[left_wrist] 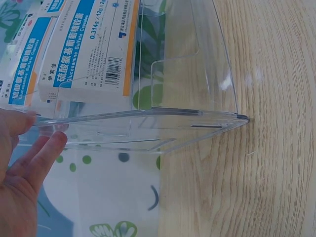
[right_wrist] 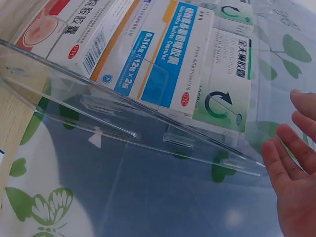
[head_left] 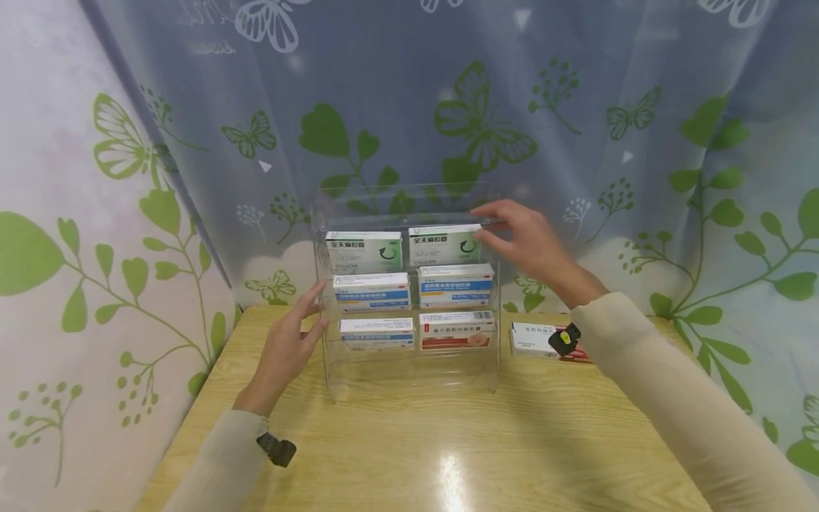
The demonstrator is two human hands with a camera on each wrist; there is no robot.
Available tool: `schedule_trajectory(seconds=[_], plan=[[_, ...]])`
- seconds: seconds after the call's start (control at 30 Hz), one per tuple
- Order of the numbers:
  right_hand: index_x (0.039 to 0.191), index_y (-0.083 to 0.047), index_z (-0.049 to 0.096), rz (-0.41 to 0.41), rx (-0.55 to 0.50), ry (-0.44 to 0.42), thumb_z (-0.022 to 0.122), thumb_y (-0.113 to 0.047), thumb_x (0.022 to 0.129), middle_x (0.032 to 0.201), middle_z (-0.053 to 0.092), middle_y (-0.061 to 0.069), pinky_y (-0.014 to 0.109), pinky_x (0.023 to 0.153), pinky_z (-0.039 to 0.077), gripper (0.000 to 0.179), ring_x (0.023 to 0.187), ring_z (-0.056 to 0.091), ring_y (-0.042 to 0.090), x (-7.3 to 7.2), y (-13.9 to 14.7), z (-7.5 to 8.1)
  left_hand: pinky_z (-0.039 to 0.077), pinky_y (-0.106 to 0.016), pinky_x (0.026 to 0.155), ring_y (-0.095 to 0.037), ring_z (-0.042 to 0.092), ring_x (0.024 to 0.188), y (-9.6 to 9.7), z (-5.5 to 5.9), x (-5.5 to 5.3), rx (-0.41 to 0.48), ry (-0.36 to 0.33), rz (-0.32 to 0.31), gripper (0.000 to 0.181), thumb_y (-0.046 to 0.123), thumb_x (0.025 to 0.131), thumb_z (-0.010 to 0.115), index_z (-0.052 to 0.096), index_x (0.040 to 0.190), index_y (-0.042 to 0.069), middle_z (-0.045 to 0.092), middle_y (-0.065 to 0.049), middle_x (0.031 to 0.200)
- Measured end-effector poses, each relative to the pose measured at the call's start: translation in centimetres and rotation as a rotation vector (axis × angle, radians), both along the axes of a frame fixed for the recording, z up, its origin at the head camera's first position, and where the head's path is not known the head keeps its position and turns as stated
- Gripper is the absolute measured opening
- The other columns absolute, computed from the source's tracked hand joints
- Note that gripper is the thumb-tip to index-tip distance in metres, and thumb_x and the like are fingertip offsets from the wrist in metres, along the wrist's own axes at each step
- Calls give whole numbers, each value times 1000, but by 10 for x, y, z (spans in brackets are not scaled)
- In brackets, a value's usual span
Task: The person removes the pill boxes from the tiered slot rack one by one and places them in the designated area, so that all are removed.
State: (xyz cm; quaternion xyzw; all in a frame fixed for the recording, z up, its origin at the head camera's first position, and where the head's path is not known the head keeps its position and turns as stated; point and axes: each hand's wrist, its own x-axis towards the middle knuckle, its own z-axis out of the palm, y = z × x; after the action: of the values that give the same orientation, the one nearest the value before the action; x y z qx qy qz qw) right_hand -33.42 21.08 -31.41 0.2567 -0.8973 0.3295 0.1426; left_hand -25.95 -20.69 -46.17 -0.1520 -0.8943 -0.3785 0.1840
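Observation:
A clear acrylic display stand [head_left: 412, 371] stands on the table, holding medicine boxes in three tiers. Green-and-white boxes [head_left: 444, 245] fill the top tier and blue-and-white boxes [head_left: 371, 293] the middle one. Below are another blue-and-white box [head_left: 376, 334] and a red-and-white box [head_left: 457, 331]. My left hand [head_left: 286, 348] pinches the stand's left side panel [left_wrist: 148, 118], with the thumb on one side and fingers on the other. At the upper right corner, my right hand [head_left: 527, 238] has its fingers extended; its fingertips [right_wrist: 269, 153] appear to touch the panel edge.
More boxes [head_left: 534, 339], white and red, lie on the wooden table [head_left: 409, 448] right of the stand, partly hidden by my right wrist. A curtain [head_left: 384, 85] with butterflies and leaves hangs close behind the stand and along both sides.

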Motion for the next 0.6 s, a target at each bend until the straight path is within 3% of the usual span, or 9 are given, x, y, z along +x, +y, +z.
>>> schedule_trajectory(seconds=[0.33, 0.47, 0.6], plan=[[144, -4, 67, 20, 183, 29, 75, -18, 106, 146, 67, 18, 59, 111, 55, 42, 128, 66, 39, -9, -12, -2, 69, -56, 87, -43, 70, 130, 0, 1, 1, 5, -8, 1, 74, 5, 106, 71, 39, 170, 23, 67, -25, 147], [146, -4, 66, 33, 274, 27, 73, -19, 107, 147, 67, 17, 60, 118, 51, 42, 135, 62, 39, -9, -18, -2, 69, -56, 87, -43, 70, 130, 1, 2, 2, 9, -12, 1, 73, 6, 106, 71, 39, 170, 24, 66, -24, 149], [146, -5, 66, 35, 301, 29, 73, -17, 106, 147, 68, 17, 58, 121, 49, 42, 137, 61, 38, -10, -22, -4, 69, -56, 87, -43, 70, 130, 1, 1, 1, 7, -7, 2, 74, 5, 106, 71, 39, 170, 23, 65, -23, 150]])
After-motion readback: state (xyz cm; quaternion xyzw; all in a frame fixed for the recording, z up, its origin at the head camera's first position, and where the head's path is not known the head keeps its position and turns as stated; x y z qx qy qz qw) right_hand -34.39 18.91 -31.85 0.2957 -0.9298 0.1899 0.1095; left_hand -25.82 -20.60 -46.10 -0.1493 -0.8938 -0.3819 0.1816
